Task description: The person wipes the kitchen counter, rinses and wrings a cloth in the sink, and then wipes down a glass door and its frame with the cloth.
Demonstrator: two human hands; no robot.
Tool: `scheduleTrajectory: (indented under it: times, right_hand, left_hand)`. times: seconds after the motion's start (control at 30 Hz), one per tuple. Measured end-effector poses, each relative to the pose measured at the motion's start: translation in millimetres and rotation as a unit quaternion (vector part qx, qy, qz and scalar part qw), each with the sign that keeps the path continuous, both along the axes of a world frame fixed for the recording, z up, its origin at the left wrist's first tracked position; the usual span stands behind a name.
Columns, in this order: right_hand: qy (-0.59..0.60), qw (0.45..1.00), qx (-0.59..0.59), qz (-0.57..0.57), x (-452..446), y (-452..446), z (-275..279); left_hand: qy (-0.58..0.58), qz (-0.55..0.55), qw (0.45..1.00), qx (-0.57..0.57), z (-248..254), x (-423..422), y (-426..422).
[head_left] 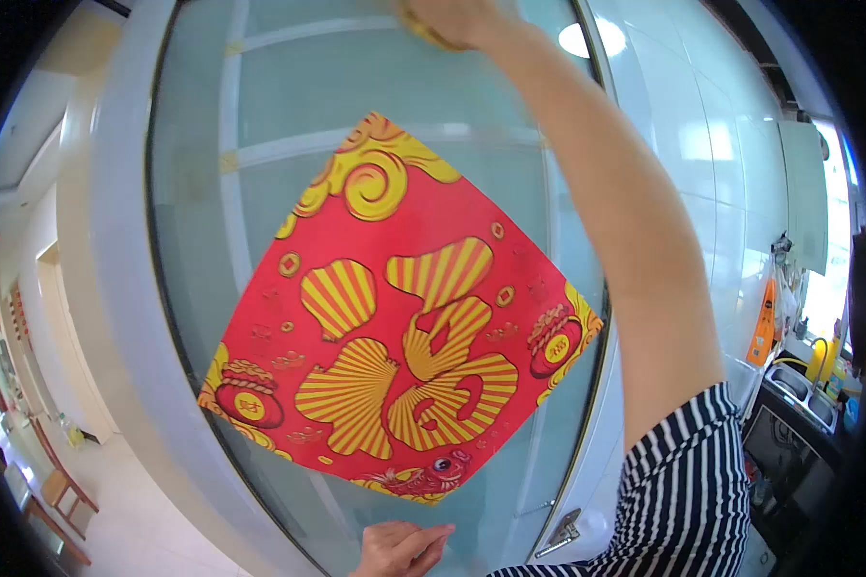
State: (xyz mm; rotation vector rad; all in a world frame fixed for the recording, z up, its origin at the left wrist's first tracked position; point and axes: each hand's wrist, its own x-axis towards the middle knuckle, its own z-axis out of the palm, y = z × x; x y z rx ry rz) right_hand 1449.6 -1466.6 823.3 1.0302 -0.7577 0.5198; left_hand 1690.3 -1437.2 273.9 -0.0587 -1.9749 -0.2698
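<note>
A red and yellow diamond-shaped paper decoration (452, 212) with a large striped Chinese character lies against a frosted glass door panel (188, 192). Coins, money bags and a fish are printed around the character. Above it, at the top edge of the view, my right hand (457, 21) is closed on a yellow-brown pad (431, 34) against the glass; blur and the frame edge hide part of both. Below the paper's bottom corner is my left hand (401, 548), fingers curled together near the glass, apart from the paper, with nothing visible in them.
A metal door handle (560, 529) sits at the lower right of the panel. Farther right are a sink (803, 389) and an orange hanging item (763, 322) on the tiled wall. A wooden chair (58, 481) stands in the room at left.
</note>
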Motion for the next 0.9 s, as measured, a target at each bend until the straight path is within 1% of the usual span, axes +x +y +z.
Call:
scheduleTrajectory:
  times: [0.03, 0.07, 0.1, 0.13, 0.17, 0.2, 0.23, 0.27, 0.3, 0.37, 0.43, 0.5, 0.57, 0.63, 0.67, 0.73, 0.77, 0.83, 0.9]
  right_hand:
    - [0.012, 0.997, -0.035, -0.063, -30.3, 9.4, -2.4]
    - [0.007, 0.997, -0.052, -0.054, -58.2, 24.6, -10.6]
    - [0.003, 0.996, -0.07, -0.046, -84.2, 41.1, -19.6]
    - [-0.007, 0.994, -0.072, -0.078, -108.6, 59.1, -27.3]
    - [-0.014, 0.991, -0.075, -0.108, -123.5, 71.7, -32.0]
    - [-0.018, 0.991, -0.073, -0.11, -125.1, 76.8, -35.9]
    - [-0.071, 0.996, -0.045, -0.019, -122.2, 81.9, -42.9]
    - [-0.125, 0.989, -0.017, 0.073, -120.1, 85.8, -53.0]
    - [-0.134, 0.988, -0.016, 0.072, -116.1, 89.0, -68.7]
    - [-0.185, 0.972, 0.126, 0.067, -101.7, 101.1, -104.6]
    - [0.012, 0.995, 0.062, 0.081, -117.5, 96.6, -156.6]
    - [-0.05, 0.988, 0.144, 0.026, -111.5, 116.9, -218.0]
    - [-0.058, 0.964, 0.259, -0.011, -111.3, 130.7, -263.2]
    - [-0.064, 0.94, 0.326, -0.074, -102.3, 151.5, -311.6]
    - [-0.06, 0.94, 0.328, -0.074, -102.3, 152.6, -315.1]
    - [-0.088, 0.948, 0.296, -0.071, -101.1, 151.1, -318.1]
    - [-0.086, 0.948, 0.298, -0.068, -100.1, 147.6, -307.2]
    - [-0.115, 0.979, 0.156, 0.068, -96.9, 130.5, -256.1]
    - [-0.047, 0.996, 0.017, 0.071, -95.4, 97.1, -204.4]
  left_hand:
    - [-0.006, -0.012, 1.0, 0.005, -4.3, -2.1, -0.1]
    - [-0.015, -0.015, 1.0, 0.007, -9.4, -3.2, -0.8]
    - [-0.023, 0.004, 1.0, -0.016, -15.4, -4.5, -2.1]
    - [-0.027, 0.022, 0.999, -0.042, -20.1, -7.1, -3.7]
    - [-0.031, 0.018, 0.998, -0.042, -23.2, -9.4, -6.1]
    - [-0.064, 0.023, 0.997, -0.028, -26.3, -10.5, -8.4]
    - [-0.1, 0.029, 0.994, -0.015, -28.0, -10.3, -9.0]
    - [-0.108, 0.029, 0.994, -0.013, -28.8, -9.8, -8.7]
    - [-0.112, 0.044, 0.993, -0.014, -28.2, -8.7, -8.1]
    - [-0.117, 0.052, 0.992, -0.017, -25.0, -7.2, -6.5]
    - [-0.073, 0.074, 0.995, 0.01, -20.1, -9.2, -2.7]
    - [-0.07, 0.075, 0.995, 0.011, -20.6, -9.1, -2.3]
    - [-0.066, 0.08, 0.995, 0.011, -23.5, -6.9, -0.4]
    - [-0.035, 0.082, 0.996, 0.016, -29.1, -2.5, 3.4]
    - [-0.03, 0.083, 0.996, 0.019, -32.6, 0.6, 5.0]
    - [-0.091, 0.13, 0.986, 0.041, -38.8, 8.9, 7.7]
    - [-0.091, 0.134, 0.986, 0.043, -41.5, 11.7, 8.3]
    - [-0.11, 0.139, 0.982, 0.058, -47.1, 15.2, 8.8]
    - [-0.087, 0.137, 0.985, 0.058, -53.7, 7.4, 4.5]
